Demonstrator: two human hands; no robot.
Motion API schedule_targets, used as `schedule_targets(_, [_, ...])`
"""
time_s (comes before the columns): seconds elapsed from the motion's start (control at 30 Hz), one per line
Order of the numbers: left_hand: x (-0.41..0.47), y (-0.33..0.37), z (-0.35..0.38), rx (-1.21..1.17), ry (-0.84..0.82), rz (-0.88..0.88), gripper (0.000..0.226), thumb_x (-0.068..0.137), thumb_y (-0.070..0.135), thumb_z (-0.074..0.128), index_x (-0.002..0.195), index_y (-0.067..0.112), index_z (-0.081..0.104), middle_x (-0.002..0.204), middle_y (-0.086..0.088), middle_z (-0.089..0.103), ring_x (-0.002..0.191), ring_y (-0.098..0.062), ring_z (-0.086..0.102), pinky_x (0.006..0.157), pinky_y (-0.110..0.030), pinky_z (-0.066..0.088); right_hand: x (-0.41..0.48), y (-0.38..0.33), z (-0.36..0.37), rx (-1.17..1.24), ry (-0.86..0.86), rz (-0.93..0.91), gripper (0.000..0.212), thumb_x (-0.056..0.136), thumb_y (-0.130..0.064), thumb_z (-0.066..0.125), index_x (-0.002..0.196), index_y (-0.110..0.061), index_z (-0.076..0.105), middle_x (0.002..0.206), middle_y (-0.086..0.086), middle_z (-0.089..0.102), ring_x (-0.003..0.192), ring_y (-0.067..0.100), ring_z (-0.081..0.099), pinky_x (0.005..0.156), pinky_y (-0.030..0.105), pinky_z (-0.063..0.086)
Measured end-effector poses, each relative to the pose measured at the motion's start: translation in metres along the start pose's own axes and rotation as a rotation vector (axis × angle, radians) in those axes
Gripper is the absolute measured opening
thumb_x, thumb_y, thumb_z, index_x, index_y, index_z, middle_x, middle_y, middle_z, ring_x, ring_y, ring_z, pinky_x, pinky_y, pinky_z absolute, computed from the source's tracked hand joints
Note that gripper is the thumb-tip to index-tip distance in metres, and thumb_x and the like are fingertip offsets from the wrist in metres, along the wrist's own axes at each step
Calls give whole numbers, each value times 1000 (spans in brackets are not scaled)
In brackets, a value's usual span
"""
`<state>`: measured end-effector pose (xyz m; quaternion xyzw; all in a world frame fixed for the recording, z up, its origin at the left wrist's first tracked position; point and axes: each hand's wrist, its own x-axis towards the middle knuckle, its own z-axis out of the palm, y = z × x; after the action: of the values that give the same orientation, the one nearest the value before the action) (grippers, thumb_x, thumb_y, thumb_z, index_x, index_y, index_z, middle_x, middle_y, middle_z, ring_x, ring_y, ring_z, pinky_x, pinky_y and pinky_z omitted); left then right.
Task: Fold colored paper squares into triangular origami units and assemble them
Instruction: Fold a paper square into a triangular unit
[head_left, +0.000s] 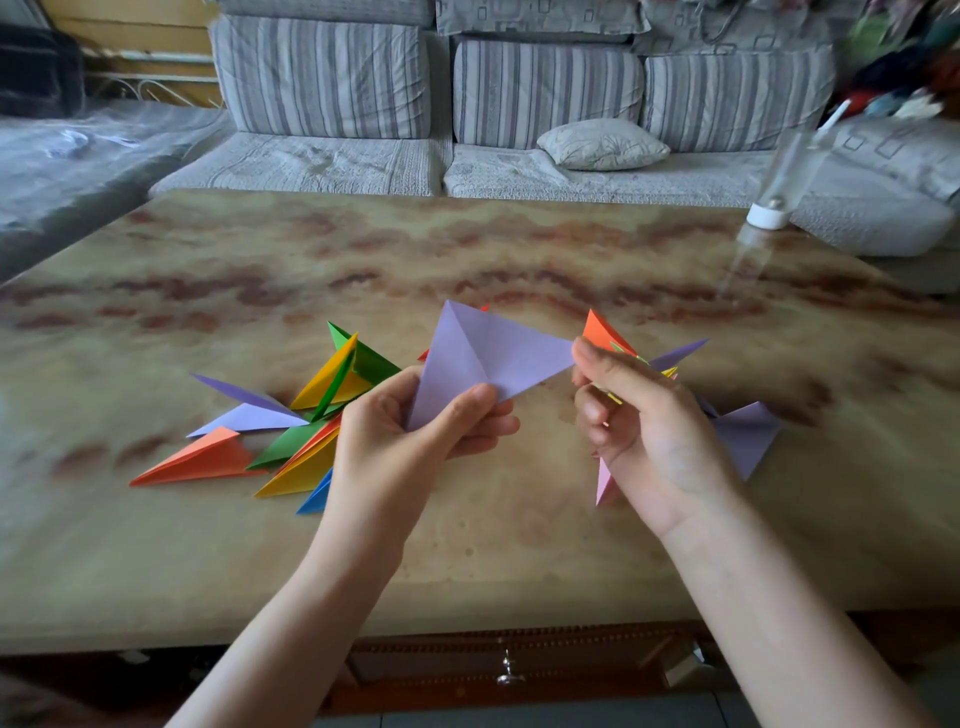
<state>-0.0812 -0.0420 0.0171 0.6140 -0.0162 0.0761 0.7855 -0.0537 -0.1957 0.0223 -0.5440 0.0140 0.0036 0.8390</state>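
the marbled table (467, 249) carries a loose pile of folded units (311, 415) at left, probably parked within reach for assembly. above it, the left hand (395, 431) pinches the lilac paper (483, 358) at its lower point, lifted for creasing, while the right hand (639, 415), fingers curled, nips its right corner.

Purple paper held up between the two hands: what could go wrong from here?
1. The left hand grips the purple paper only at its lower corner, so a hard squeeze may add a stray crease and spoil the folds.
2. The right hand meets only its right tip, where it could slip or tear.
3. Folded units lie loosely piled on the table beside the left wrist; a sweeping arm might scatter them.
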Motion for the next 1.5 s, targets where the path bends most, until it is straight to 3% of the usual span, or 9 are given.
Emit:
schedule_targets(0.27, [1,5,-8,-13,27,3,6,82,3,65,87,0,67,67,-5,73,64,-13,71,58,-17,54,1,-15,-10,66,80,-121,8,70,-16,66,66,-12,60,56,-3,49,44,6,39,39,15,29])
schedule_targets(0.33, [0,5,-6,-19,21,-9,8,82,3,65,88,-1,67,69,-5,73,64,-13,71,58,-17,54,0,-13,-8,22,29,-123,10,73,-20,65,71,-10,61,58,-2,50,46,7,42,40,16,34])
schedule_targets(0.43, [1,4,-5,-36,19,-31,7,82,4,64,87,-1,67,68,-5,72,64,-14,71,58,-17,54,-3,-8,-3,-106,-93,-80,36,67,-34,67,92,-8,65,67,-1,59,55,11,55,45,20,42])
schedule_targets(0.57, [0,3,-3,-33,3,-46,6,81,4,65,86,0,67,67,-6,73,63,-13,71,57,-16,53,-7,-1,2,-288,-180,-52,40,66,-37,69,84,-1,67,83,16,71,75,23,68,52,24,46])
schedule_targets(0.67, [-2,3,-1,-26,-7,-42,6,80,3,65,85,0,66,65,-6,72,60,-10,70,55,-15,52,-9,3,4,-317,-180,-54,33,67,-32,70,81,-2,72,84,17,73,79,25,70,55,23,47])
schedule_targets(0.97, [-4,3,0,36,-18,5,5,81,3,66,86,5,67,69,-5,74,62,-11,71,56,-15,53,-11,9,10,-255,-108,-37,12,72,-20,69,72,-9,73,74,10,74,66,16,70,54,21,47])
schedule_targets(1.1, [-4,1,0,86,-17,40,7,79,5,68,85,6,67,69,-3,74,63,-11,71,54,-14,52,-14,11,12,-323,-176,-30,22,63,-29,71,75,-11,76,78,10,74,75,17,70,58,25,52])
schedule_targets(1.33, [-3,-1,0,107,-44,13,7,78,8,70,84,5,70,71,-8,74,67,-14,73,56,-15,53,-13,17,11,-306,-60,-91,12,67,-18,76,71,-7,76,73,13,73,64,18,64,58,21,50])
schedule_targets(1.5, [0,0,-5,90,-117,-36,9,80,8,65,88,6,70,75,-6,75,72,-15,73,58,-17,54,-12,17,13,-261,-19,-64,16,63,-23,74,70,-9,75,73,9,73,66,19,66,59,23,50])
